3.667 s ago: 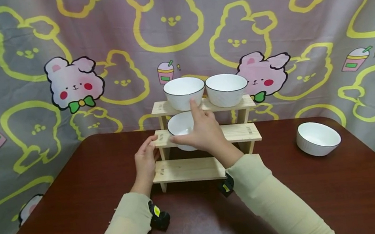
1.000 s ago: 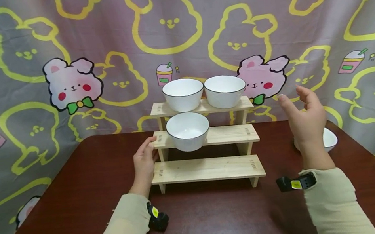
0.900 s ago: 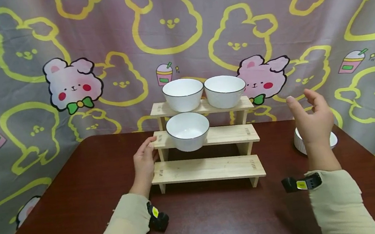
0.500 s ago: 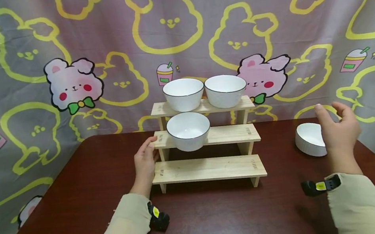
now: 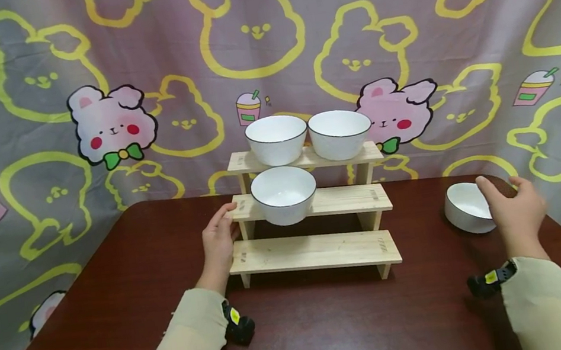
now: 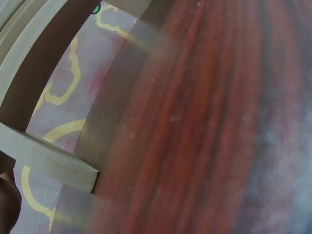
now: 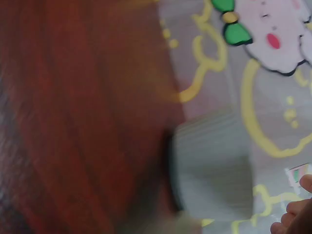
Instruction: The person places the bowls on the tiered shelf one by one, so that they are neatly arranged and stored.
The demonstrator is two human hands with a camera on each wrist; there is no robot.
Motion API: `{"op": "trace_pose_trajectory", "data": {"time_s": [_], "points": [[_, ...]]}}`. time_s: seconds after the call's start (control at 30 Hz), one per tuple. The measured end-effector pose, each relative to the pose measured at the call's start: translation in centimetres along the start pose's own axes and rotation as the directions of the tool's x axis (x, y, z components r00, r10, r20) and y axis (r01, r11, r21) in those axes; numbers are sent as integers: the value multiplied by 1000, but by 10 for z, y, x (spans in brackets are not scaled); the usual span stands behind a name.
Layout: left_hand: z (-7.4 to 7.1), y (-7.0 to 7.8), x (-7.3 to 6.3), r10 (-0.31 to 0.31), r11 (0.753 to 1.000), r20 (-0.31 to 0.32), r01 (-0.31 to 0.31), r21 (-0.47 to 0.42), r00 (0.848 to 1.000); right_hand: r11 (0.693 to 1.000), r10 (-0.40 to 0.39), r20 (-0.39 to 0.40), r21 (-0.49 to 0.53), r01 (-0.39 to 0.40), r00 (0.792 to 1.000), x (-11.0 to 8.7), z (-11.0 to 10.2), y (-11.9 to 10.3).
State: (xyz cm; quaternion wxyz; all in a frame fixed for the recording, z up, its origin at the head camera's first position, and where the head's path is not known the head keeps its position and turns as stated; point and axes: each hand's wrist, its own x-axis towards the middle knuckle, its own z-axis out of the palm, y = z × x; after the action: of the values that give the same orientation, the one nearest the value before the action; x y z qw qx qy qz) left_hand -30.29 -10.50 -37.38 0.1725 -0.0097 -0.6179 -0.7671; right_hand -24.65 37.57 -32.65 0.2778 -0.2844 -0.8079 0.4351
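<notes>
My left hand [image 5: 218,240] grips the left end of the middle board of a three-step wooden shelf [image 5: 313,251]. On that board, left of its centre, sits a white bowl [image 5: 285,201] with a dark rim. Two like bowls stand side by side on the top board, a left one [image 5: 277,145] and a right one [image 5: 341,139]. My right hand [image 5: 520,219], thumb and fingers spread apart, hovers beside another white bowl [image 5: 466,214] on the table at the right, its thumb overlapping the rim in the head view. The right wrist view shows this bowl's ribbed side [image 7: 214,168] with fingertips apart from it.
The shelf's bottom board [image 5: 270,254] bears nothing. Dark reddish-brown wood makes up the table [image 5: 324,330]. Behind it and along both sides hangs a cartoon-print curtain [image 5: 160,48].
From the middle-board bowl, my right hand has moved right and then down to the bowl on the table. The left hand keeps its grip on the shelf.
</notes>
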Motion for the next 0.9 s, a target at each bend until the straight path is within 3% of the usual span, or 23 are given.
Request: {"op": "trace_pose_trajectory", "data": {"time_s": [0.13,0.27,0.5,0.7,0.9], "points": [[0,-1,1,-4,1000,4,4,-13,1000,997,0,79,-76,6,997,5,4,14],[0,-2,2,2,1000,5,-2,-15,1000,992,-5,89,-122,16,996,8,9,22],[0,-2,1,21,1000,-2,-21,-9,1000,981,10,148,-192,19,989,10,18,26],[1,0,1,19,1000,5,-19,-1,1000,977,8,154,-213,26,988,8,21,28],[0,-1,1,8,1000,9,-8,-2,1000,961,57,201,-277,1,978,9,22,27]]}}
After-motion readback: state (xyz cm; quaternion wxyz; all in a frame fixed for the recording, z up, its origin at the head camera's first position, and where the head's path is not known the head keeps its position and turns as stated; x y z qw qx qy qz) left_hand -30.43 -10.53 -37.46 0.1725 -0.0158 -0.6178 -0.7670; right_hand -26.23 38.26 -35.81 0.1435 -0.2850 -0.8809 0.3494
